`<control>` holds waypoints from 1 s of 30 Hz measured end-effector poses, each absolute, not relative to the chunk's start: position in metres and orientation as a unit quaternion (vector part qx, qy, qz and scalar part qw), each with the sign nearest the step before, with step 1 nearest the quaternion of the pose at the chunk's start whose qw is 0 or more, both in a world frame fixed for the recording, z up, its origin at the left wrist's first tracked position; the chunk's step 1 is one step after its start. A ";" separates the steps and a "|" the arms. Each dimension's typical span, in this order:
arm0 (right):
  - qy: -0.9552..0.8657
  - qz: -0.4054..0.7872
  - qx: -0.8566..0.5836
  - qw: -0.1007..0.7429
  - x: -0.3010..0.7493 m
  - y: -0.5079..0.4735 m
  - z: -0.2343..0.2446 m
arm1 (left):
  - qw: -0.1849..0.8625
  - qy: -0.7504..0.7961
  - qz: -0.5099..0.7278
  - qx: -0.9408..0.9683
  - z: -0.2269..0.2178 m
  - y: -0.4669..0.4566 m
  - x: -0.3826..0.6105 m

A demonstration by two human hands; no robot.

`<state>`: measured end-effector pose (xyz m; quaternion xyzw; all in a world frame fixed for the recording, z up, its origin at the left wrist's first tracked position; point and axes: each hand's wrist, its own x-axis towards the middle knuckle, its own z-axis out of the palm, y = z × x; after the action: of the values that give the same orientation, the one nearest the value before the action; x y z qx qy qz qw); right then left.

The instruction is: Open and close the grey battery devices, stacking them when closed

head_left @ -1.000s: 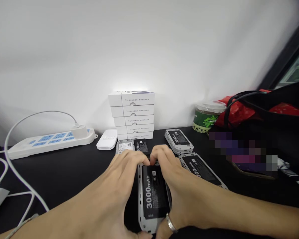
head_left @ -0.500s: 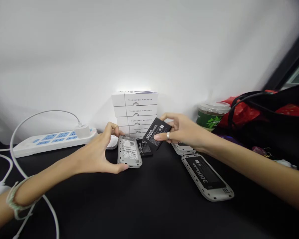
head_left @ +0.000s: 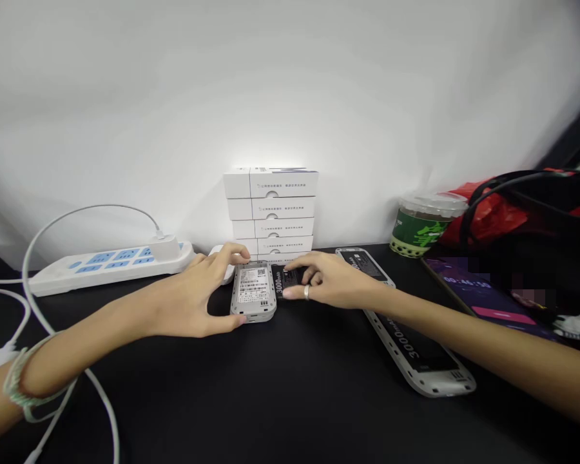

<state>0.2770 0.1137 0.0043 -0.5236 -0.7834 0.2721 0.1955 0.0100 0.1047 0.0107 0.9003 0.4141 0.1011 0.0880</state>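
My left hand [head_left: 193, 290] spans a white pocket-sized device [head_left: 254, 287], thumb at its near end and fingers at the far end. The device lies on the table with its battery bay open, and a printed label shows inside. Right beside it is a black 3000mAh battery [head_left: 290, 283], held by my right hand [head_left: 326, 278] between thumb and fingers at its two edges. That hand partly covers the battery, so I cannot tell whether another lies under it. Under my right forearm, a second open device [head_left: 435, 380] has a black battery in its bay; a third [head_left: 362, 261] lies behind it.
White boxes [head_left: 284, 185] are stacked against the wall. A white power strip [head_left: 111, 267] with a plugged-in charger [head_left: 163, 250] stands at left, its cables looping forward. At right are a green drink cup [head_left: 420, 225], a phone [head_left: 478, 290] and a red bag [head_left: 497, 219].
My right hand has lowered the battery from the air to the table beside the device. My left hand stays around the device. The view has shifted slightly.
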 end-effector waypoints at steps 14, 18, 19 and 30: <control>-0.849 0.169 -0.464 0.189 0.284 0.104 -0.009 | 0.226 0.513 0.093 0.823 0.020 0.089 0.030; -0.844 0.124 -0.476 0.217 0.308 0.103 0.009 | 0.226 0.513 0.110 0.821 0.016 0.092 0.031; -0.845 0.102 -0.479 0.215 0.319 0.104 0.016 | 0.225 0.513 0.111 0.821 0.015 0.092 0.031; -0.811 0.064 -0.572 0.108 0.374 0.109 0.031 | 0.077 0.487 0.177 0.852 0.024 0.074 0.032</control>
<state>0.3745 0.1090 0.0308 -0.5720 -0.8106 0.0643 0.1081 0.0317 0.0741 0.0239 0.8519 0.4869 0.1767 0.0771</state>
